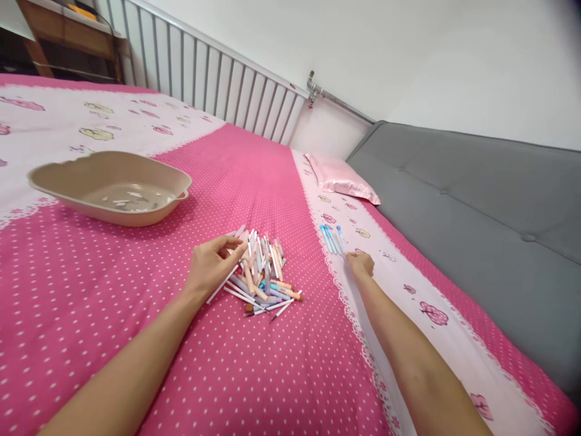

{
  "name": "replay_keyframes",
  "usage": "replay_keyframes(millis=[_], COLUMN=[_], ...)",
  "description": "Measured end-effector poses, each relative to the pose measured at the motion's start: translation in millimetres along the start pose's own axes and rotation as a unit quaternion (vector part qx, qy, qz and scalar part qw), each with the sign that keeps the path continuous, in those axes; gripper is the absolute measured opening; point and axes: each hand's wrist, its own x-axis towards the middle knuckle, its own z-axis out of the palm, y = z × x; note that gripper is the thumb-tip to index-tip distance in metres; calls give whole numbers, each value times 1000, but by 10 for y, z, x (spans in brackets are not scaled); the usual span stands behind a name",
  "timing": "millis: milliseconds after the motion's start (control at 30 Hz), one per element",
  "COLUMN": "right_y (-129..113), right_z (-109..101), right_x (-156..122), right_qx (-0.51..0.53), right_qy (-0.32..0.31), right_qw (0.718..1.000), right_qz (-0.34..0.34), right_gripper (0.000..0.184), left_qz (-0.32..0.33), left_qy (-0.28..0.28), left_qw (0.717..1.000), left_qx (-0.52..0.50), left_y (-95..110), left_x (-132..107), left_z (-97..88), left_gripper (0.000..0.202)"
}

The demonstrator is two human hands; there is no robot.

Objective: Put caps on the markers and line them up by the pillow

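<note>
A loose pile of slim pens and brushes [267, 272] lies on the pink dotted bedspread, mostly white, peach and pale blue, some with brown bristle tips. At the pile's left edge is my left hand [212, 265], thumb and fingers bent but apart, its fingertips against the pile. To the right, my right hand [361, 264] is closed on the near end of a thin blue-ended pen [341, 235], low over the pale printed strip. Just left of that pen, several similar blue-ended pens [329, 238] lie side by side. Their exact kind is too small to tell.
A beige plastic basin [177, 203] with small white pieces inside stands at the left. A pink pillow [338, 177] rests by the grey padded headboard [467, 200]. Grey metal railings [218, 79] run along the far side, with a wooden table [68, 36] at the far left.
</note>
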Motion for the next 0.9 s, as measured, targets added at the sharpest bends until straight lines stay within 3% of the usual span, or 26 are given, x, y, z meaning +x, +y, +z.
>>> replay_keyframes(millis=[333,900], right_y=[-86,-180], right_z=[78,139], right_x=[108,172], right_qx=[2,-1], right_qy=[-22,-62], right_qw=[1000,998], right_qz=[23,4], right_gripper=[29,30], left_qz=[-7,1], left_qy=[-5,-4], left_qw=[1000,1000], left_qx=[-13,-15], left_y=[17,48], left_x=[-3,-9], left_z=[0,-17], left_gripper=[37,34])
